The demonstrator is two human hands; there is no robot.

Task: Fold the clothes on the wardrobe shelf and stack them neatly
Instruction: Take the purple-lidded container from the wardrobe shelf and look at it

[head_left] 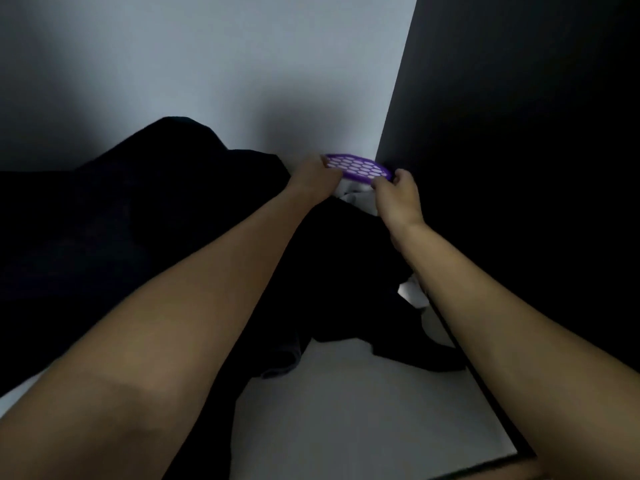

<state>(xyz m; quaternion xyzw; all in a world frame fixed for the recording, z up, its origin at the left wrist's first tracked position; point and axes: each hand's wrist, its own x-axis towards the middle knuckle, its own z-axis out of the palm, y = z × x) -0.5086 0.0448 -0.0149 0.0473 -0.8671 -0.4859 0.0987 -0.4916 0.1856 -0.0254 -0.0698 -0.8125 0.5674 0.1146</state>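
A heap of dark clothes (145,216) covers the left and middle of the white wardrobe shelf (363,410). A white garment (356,197) shows at the back right corner, and another white patch (412,294) peeks out under my right forearm. A purple round object with a honeycomb grid (358,167) sits at the back right corner. My left hand (317,176) grips its left edge. My right hand (398,194) pinches its right edge with curled fingers. Both arms reach far into the shelf.
The white back wall (225,64) closes the shelf behind. A dark side panel (519,133) stands along the right. The shelf's front edge (485,464) runs at the lower right. Bare white shelf surface shows in front of the dark clothes.
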